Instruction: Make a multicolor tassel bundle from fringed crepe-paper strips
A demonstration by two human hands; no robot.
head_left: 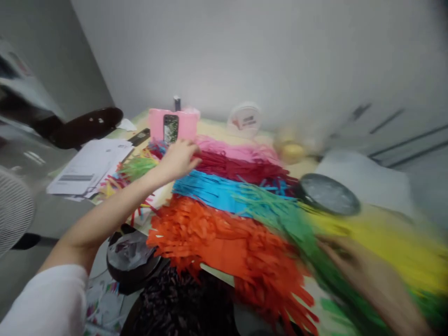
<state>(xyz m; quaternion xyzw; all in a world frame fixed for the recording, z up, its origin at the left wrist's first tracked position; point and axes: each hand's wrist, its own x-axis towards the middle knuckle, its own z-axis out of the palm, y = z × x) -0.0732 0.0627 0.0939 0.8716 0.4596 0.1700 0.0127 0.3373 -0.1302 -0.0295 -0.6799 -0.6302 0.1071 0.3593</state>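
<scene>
My left hand [182,155] hovers above the left end of a dark red fringed paper strip [238,169], close to a pink stand with a phone [171,128]. Its fingers are bent and slightly apart, with nothing visible in them. At the right, my right hand [360,266] is blurred and closed on green fringed paper [304,238], whose fringe trails across the blue fringed paper [210,187]. Nearest me, orange fringed paper [224,252] hangs over the table edge. Yellow fringed paper [378,238] lies beyond my right hand, and pink fringed paper [238,148] at the back.
A dark round dish [329,193] stands at the right, near a white sheet [364,182]. Printed papers [91,165] and coloured scraps [138,167] lie on the left. A white round tub [244,120] stands by the wall. A fan [14,210] is at far left.
</scene>
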